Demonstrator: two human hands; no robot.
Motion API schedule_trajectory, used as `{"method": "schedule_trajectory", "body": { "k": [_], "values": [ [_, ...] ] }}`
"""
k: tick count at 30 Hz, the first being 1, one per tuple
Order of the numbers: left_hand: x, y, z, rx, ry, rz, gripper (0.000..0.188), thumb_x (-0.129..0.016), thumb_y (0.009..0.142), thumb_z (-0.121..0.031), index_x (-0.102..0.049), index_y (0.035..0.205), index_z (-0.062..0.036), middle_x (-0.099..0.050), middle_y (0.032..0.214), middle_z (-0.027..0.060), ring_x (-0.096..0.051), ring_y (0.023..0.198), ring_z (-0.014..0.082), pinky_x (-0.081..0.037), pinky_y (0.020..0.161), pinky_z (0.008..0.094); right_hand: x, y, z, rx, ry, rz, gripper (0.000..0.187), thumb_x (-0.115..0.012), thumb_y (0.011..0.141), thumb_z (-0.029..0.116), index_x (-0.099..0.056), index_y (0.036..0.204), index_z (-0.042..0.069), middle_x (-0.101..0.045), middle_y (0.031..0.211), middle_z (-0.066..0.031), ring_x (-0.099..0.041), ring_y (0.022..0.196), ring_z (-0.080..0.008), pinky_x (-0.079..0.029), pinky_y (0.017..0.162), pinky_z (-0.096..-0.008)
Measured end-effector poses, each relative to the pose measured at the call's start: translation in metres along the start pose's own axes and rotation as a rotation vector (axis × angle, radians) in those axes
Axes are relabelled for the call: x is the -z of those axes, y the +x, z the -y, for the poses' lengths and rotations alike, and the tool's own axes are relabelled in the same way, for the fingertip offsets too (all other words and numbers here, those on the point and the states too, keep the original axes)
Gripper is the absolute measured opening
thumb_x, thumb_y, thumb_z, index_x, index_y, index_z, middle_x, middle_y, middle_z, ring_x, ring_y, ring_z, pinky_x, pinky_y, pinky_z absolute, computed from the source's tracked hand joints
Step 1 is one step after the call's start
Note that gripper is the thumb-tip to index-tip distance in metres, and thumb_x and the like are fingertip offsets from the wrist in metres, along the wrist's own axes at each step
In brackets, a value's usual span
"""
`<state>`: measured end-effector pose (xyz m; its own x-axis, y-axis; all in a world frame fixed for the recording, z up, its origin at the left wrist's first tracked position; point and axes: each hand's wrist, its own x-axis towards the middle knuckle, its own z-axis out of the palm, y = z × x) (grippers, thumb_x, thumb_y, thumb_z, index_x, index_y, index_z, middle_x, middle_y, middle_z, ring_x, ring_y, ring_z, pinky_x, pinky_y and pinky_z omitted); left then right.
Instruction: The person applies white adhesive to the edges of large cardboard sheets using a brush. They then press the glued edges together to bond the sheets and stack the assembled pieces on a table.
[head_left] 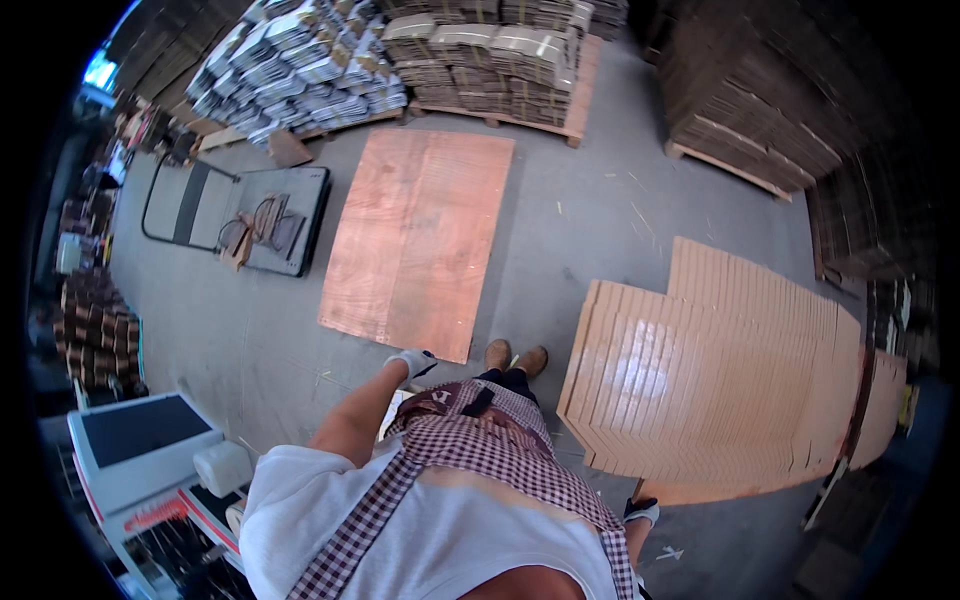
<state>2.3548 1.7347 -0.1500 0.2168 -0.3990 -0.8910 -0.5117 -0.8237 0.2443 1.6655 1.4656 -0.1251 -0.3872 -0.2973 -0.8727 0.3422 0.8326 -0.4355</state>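
My left hand (413, 362), in a pale glove with dark finger parts, hangs just off the near edge of a flat reddish plywood board (420, 235) on the floor. Its fingers look loosely stretched, with nothing visible in them. Low at my right side is my right hand (644, 511), gloved alike, its fingers partly showing and loosely apart. Closest to it is the lower left corner of a large fanned stack of brown cardboard sheets (700, 385). No held thing shows in that hand.
A flat trolley (285, 215) carrying brown scraps stands left of the board. Behind are pallets of bundled cardboard (480, 60) and grey-white bundles (290, 75). Tall brown stacks (760, 110) rise at far right. A grey-and-white machine (150, 450) is close on my left.
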Motion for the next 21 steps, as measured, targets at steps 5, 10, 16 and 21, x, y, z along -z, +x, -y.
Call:
{"method": "schedule_trajectory", "body": {
  "k": [5, 10, 16, 21],
  "values": [
    [0.064, 0.032, -0.048, 0.028, -0.248, -0.044, 0.037, -0.050, 0.088, -0.040, -0.066, 0.102, -0.0101, -0.068, 0.089, 0.0084, -0.063, 0.079, 0.0229, -0.049, 0.073, 0.0351, 0.024, 0.053, -0.028, 0.083, 0.290, -0.007, 0.048, -0.039, 0.094, 0.042, -0.045, 0.135, 0.018, -0.050, 0.136, -0.0040, -0.047, 0.121, -0.0274, -0.042, 0.092, -0.0489],
    [0.092, 0.073, -0.086, -0.058, -0.579, 0.009, 0.029, -0.059, 0.089, -0.027, -0.067, 0.109, -0.0075, -0.067, 0.089, 0.0021, -0.060, 0.075, 0.0127, -0.050, 0.068, 0.0261, -0.005, 0.014, -0.026, 0.212, 0.204, -0.214, 0.030, -0.055, 0.089, 0.031, -0.053, 0.116, 0.019, -0.058, 0.114, -0.0051, -0.057, 0.097, -0.0279, -0.050, 0.069, -0.0492],
    [0.159, 0.110, -0.164, -0.277, -0.059, 0.123, 0.032, -0.054, 0.090, -0.034, -0.065, 0.107, -0.0088, -0.068, 0.093, 0.0081, -0.062, 0.080, 0.0180, -0.048, 0.074, 0.0308, 0.013, 0.014, -0.035, 0.211, 0.140, -0.336, 0.035, -0.057, 0.087, 0.036, -0.054, 0.117, 0.019, -0.058, 0.109, -0.0041, -0.057, 0.092, -0.0284, -0.051, 0.065, -0.0477],
    [0.230, 0.152, -0.202, -0.194, 0.182, 0.156, 0.037, -0.047, 0.089, -0.041, -0.065, 0.104, -0.0115, -0.066, 0.104, 0.0142, -0.063, 0.092, 0.0274, -0.047, 0.081, 0.0370, 0.003, -0.049, -0.075, 0.103, 0.376, -0.153, 0.054, -0.046, 0.094, 0.045, -0.037, 0.140, 0.018, -0.041, 0.141, -0.0080, -0.042, 0.125, -0.0315, -0.034, 0.102, -0.0481]
  ]
}}
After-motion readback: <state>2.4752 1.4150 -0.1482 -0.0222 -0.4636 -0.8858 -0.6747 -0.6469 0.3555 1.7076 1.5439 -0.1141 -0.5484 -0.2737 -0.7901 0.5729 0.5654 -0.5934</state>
